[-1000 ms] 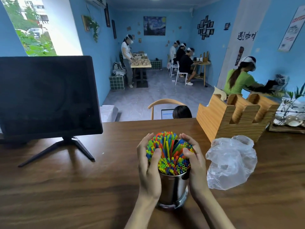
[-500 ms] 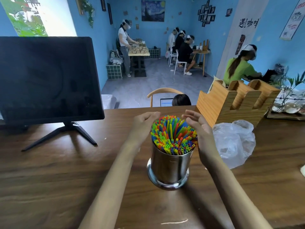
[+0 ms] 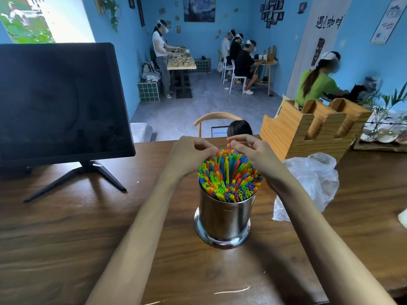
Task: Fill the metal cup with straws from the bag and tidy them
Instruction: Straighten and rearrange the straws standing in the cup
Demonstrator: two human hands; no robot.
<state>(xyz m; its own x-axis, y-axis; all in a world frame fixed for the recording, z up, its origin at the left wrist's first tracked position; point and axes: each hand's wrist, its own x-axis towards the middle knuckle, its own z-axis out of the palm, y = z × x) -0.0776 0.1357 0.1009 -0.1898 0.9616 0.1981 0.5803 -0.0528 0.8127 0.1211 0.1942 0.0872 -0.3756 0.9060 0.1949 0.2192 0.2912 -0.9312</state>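
A shiny metal cup (image 3: pixel 222 219) stands on the wooden table (image 3: pixel 66 238), packed with colourful straws (image 3: pixel 229 177) that fan out above its rim. My left hand (image 3: pixel 189 155) sits at the far left of the straw tops, fingers loosely curled, its thumb side touching the straws. My right hand (image 3: pixel 253 153) hovers at the far right of the bundle with its fingers curved and relaxed and nothing in it. The clear plastic bag (image 3: pixel 312 179) lies crumpled on the table to the right of the cup.
A dark monitor (image 3: pixel 61 102) on a stand occupies the table's left side. A wooden holder (image 3: pixel 308 130) stands at the back right, with plants and dishes (image 3: pixel 387 133) beyond it. A person's head (image 3: pixel 239 128) and a chair back show past the table's far edge.
Both hands have let go of the cup's sides and risen to the far side of the straw tops, fingertips drawing closer together. The camera has tilted up, and the cup sits lower in view.
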